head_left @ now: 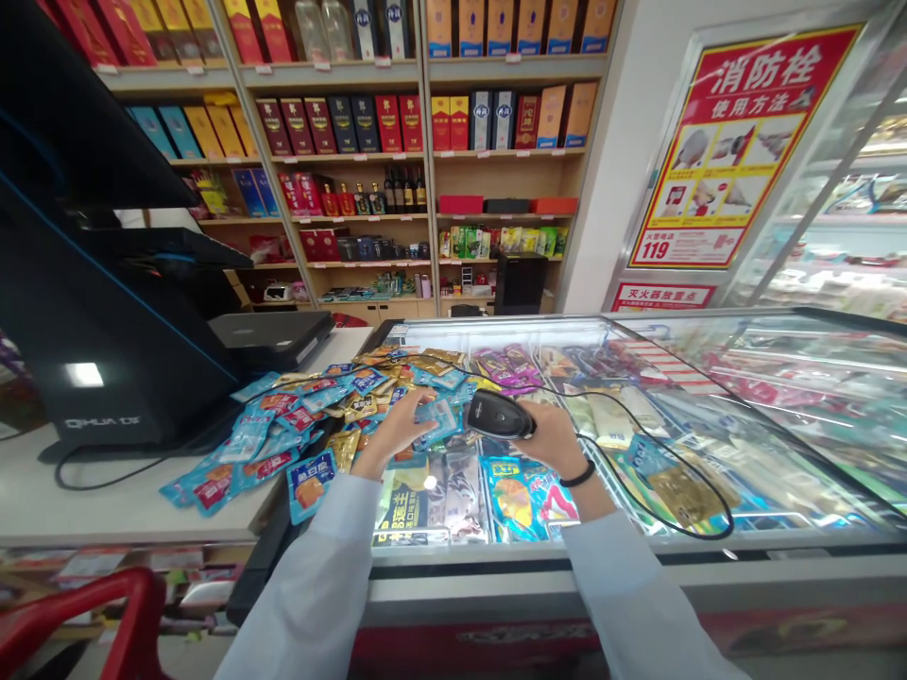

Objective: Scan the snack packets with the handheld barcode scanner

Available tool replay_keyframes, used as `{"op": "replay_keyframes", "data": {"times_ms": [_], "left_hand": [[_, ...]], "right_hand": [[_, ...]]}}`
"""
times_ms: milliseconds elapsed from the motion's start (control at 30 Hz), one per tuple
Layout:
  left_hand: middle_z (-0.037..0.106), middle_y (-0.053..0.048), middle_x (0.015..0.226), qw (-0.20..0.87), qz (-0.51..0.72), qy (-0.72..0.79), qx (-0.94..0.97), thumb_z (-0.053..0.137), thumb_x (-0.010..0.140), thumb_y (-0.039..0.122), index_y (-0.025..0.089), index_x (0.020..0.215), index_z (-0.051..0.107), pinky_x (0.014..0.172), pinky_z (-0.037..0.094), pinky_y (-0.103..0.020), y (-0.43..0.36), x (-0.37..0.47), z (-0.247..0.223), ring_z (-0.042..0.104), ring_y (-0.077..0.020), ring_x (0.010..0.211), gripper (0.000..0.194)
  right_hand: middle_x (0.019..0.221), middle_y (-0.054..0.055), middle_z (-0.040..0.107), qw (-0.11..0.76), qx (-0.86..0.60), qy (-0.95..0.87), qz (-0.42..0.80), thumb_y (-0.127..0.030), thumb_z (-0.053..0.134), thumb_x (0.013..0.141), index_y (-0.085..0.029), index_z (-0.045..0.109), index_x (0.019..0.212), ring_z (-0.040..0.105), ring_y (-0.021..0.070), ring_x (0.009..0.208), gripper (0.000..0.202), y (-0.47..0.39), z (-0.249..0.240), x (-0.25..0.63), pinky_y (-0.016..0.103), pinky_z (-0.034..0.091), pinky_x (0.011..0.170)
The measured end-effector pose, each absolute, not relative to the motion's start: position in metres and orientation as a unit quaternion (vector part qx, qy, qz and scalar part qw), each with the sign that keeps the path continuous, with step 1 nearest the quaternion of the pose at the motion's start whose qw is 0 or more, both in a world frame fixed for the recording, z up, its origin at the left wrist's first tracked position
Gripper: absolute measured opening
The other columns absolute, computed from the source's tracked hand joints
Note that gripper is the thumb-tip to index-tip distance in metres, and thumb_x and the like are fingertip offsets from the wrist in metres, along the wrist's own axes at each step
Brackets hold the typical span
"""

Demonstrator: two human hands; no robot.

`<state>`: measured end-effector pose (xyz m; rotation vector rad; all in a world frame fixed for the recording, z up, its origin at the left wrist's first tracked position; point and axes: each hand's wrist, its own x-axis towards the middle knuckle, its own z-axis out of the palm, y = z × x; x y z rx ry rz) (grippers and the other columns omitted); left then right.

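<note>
My right hand is wrapped round a black barcode scanner, its head pointing left over the freezer's glass top. Close to the scanner's head, my left hand grips a light-blue snack packet between thumb and fingers. A heap of small blue and gold snack packets spreads from the white counter onto the glass, left of and behind my left hand. The scanner's black cable loops across the glass to the right. Beyond my right hand, a blue and a gold packet rest on the glass.
A black checkout terminal stands on the counter at left. Under the glass lid, the chest freezer holds bagged frozen goods. Behind are shelves of boxes and bottles. A red handle sits at lower left.
</note>
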<state>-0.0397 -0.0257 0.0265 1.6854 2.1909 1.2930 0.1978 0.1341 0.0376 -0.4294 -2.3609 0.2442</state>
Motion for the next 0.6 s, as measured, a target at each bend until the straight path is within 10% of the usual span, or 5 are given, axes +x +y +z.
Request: {"op": "replay_keyframes", "data": {"times_ms": [600], "left_hand": [[0.068,-0.004,0.094,0.062,0.566,0.697,0.436,0.079,0.058,0.035,0.018,0.091,0.063,0.065,0.046,-0.027,-0.015,-0.025,0.022,0.062,-0.0181,0.078,0.041]], "right_hand": [[0.078,0.004,0.072,0.352,-0.163,-0.917,0.091,-0.029,0.059,0.067,-0.021,0.066,0.084,0.067,0.0225,0.074,0.02,0.132,0.042,0.201,0.027,0.041,0.061]]}}
